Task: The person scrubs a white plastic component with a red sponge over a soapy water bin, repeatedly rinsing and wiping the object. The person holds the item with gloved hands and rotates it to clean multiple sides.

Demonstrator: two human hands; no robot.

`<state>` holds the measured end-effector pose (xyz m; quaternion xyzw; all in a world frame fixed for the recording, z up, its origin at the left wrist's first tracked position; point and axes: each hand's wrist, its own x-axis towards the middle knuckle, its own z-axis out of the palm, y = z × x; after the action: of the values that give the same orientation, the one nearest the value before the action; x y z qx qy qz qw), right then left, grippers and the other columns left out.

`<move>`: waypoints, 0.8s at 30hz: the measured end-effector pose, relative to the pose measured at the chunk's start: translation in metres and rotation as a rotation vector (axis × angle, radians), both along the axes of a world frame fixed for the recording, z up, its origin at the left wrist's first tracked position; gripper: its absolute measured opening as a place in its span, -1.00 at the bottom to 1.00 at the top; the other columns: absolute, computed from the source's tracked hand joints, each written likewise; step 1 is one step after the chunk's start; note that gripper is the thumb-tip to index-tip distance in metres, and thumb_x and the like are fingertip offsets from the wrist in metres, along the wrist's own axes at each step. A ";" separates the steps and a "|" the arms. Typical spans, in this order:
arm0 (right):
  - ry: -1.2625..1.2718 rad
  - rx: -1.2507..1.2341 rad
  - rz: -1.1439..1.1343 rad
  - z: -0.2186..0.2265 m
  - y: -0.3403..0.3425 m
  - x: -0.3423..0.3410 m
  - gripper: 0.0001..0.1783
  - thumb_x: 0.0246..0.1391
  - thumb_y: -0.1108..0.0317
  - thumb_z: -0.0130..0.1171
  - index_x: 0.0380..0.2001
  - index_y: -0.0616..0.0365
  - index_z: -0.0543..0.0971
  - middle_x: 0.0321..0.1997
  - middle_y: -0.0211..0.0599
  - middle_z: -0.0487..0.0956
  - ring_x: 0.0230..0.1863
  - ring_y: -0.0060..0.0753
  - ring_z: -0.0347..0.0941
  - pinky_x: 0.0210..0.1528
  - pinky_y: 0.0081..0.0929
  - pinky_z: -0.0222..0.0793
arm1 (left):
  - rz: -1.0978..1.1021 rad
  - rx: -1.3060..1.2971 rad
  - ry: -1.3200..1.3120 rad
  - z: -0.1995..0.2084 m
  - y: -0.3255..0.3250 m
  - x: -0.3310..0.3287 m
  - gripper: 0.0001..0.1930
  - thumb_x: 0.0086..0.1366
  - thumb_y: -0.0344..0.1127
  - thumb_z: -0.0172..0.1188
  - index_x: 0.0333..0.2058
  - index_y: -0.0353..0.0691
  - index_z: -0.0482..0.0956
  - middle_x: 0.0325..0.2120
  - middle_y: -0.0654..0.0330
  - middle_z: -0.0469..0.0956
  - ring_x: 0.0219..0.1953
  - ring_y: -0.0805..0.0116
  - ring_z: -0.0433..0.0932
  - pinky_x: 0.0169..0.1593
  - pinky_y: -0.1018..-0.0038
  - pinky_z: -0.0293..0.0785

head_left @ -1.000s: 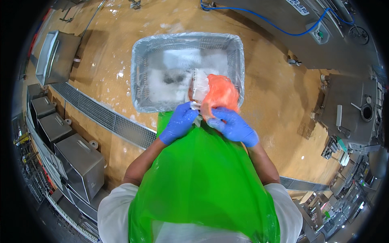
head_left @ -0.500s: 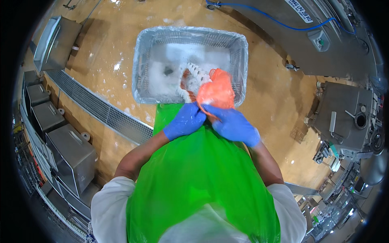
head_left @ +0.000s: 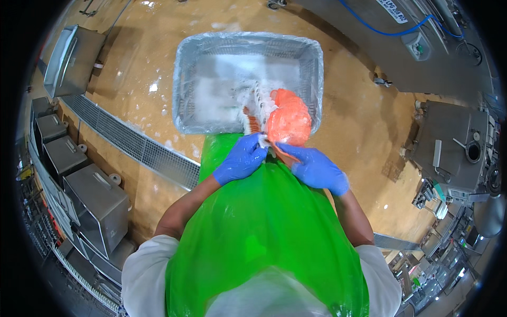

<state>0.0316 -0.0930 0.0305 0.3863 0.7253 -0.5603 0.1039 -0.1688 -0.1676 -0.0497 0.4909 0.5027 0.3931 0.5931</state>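
Note:
My left hand (head_left: 240, 160), in a blue glove, pinches the near end of a white perforated piece with rows of reddish-brown bristles (head_left: 253, 122), which looks like a brush. Its far part (head_left: 260, 100) lies among foam. My right hand (head_left: 320, 168), also gloved in blue, has fingers closed on the lower edge of a wet, bright orange soft piece (head_left: 288, 118); its exact kind I cannot tell. White foam clings to its left side. Both hands are close together at the near rim of a grey perforated crate (head_left: 182, 82), lined with clear plastic and holding white suds.
A green apron (head_left: 259, 227) covers my front. Left stand several steel bins (head_left: 97, 203) beside a floor drain grate (head_left: 142, 145). A large steel machine on wheels (head_left: 380, 47) with a blue hose (head_left: 393, 34) is at the upper right; another steel unit (head_left: 449, 140) stands right.
The orange piece has been spread rounder. My right hand has shifted slightly right and down, away from the left. More white shows between the hands; the brush has shifted slightly right.

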 end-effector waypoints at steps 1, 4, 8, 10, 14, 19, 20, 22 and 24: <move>-0.003 0.013 -0.014 0.002 -0.001 0.006 -0.41 0.07 0.37 -0.09 0.24 0.01 0.30 0.09 0.05 0.47 0.14 -0.05 0.40 0.17 -0.27 0.25 | -0.049 0.050 0.086 0.001 0.003 -0.001 -0.65 0.17 -0.32 -0.04 -0.11 -0.38 0.45 -0.31 0.02 0.54 -0.30 0.26 0.51 -0.20 0.34 0.44; 0.010 0.005 -0.003 0.008 0.013 -0.031 -0.40 0.07 0.42 -0.11 0.25 -0.01 0.29 0.11 0.03 0.47 0.16 -0.08 0.38 0.20 -0.29 0.23 | -0.020 -0.067 0.072 -0.007 0.006 0.004 -0.64 0.20 -0.29 -0.02 -0.08 -0.39 0.44 -0.21 0.04 0.54 -0.17 0.31 0.49 -0.08 0.37 0.41; 0.245 0.041 0.007 -0.023 0.000 -0.008 -0.36 0.06 0.47 -0.12 0.27 -0.06 0.26 0.09 0.01 0.48 0.14 -0.12 0.41 0.19 -0.32 0.25 | -0.157 -0.109 0.093 0.017 0.015 -0.002 -0.66 0.23 -0.32 -0.01 -0.08 -0.40 0.45 -0.15 0.06 0.54 -0.09 0.35 0.48 -0.01 0.38 0.41; 0.347 0.067 -0.007 -0.024 -0.006 -0.003 -0.33 0.02 0.48 -0.11 0.27 -0.10 0.26 0.05 0.04 0.49 0.10 -0.13 0.44 0.15 -0.33 0.29 | -0.159 -0.117 0.014 0.001 0.013 -0.001 -0.68 0.24 -0.32 0.00 -0.09 -0.40 0.45 -0.16 0.07 0.55 -0.10 0.36 0.47 -0.01 0.38 0.41; 0.021 -0.055 0.111 0.017 0.017 -0.035 -0.30 -0.07 0.44 -0.09 0.25 -0.16 0.31 0.06 0.03 0.49 0.09 -0.09 0.45 0.13 -0.32 0.31 | 0.023 -0.154 -0.184 -0.004 0.008 0.001 -0.70 0.24 -0.29 0.03 -0.15 -0.40 0.47 -0.30 0.00 0.56 -0.28 0.27 0.52 -0.16 0.37 0.45; -0.051 0.056 0.078 0.007 0.017 0.003 -0.30 -0.07 0.39 -0.12 0.25 -0.23 0.30 0.09 0.02 0.47 0.07 0.07 0.41 0.14 -0.23 0.30 | -0.060 -0.144 -0.081 -0.009 0.010 -0.005 -0.68 0.26 -0.26 0.04 -0.10 -0.37 0.47 -0.30 0.12 0.57 -0.22 0.40 0.49 -0.11 0.45 0.41; -0.052 0.039 0.063 0.003 0.017 0.008 -0.30 -0.07 0.38 -0.12 0.25 -0.22 0.30 0.09 0.03 0.47 0.07 0.07 0.41 0.14 -0.24 0.30 | -0.100 -0.190 -0.122 -0.002 0.013 -0.007 -0.64 0.25 -0.25 0.05 -0.06 -0.36 0.46 -0.28 0.15 0.57 -0.17 0.44 0.46 -0.06 0.46 0.38; -0.046 0.011 0.037 -0.003 0.015 0.008 -0.30 -0.07 0.36 -0.11 0.25 -0.19 0.30 0.12 0.02 0.44 0.11 0.09 0.38 0.17 -0.21 0.27 | -0.075 -0.238 -0.122 0.008 0.011 -0.009 -0.63 0.25 -0.23 0.04 -0.06 -0.38 0.45 -0.28 0.13 0.58 -0.19 0.43 0.49 -0.07 0.47 0.39; -0.029 0.097 0.016 -0.018 0.013 0.022 -0.30 -0.07 0.35 -0.10 0.25 -0.15 0.30 0.05 0.02 0.48 0.02 0.05 0.42 0.09 -0.22 0.32 | 0.009 -0.263 -0.266 0.008 0.011 -0.012 -0.60 0.25 -0.21 0.02 -0.06 -0.40 0.44 -0.26 0.11 0.58 -0.20 0.41 0.51 -0.06 0.48 0.41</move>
<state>0.0532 -0.0796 0.0126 0.3934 0.7531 -0.5178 0.0999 -0.1808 -0.1570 -0.0416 0.3507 0.4692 0.3881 0.7115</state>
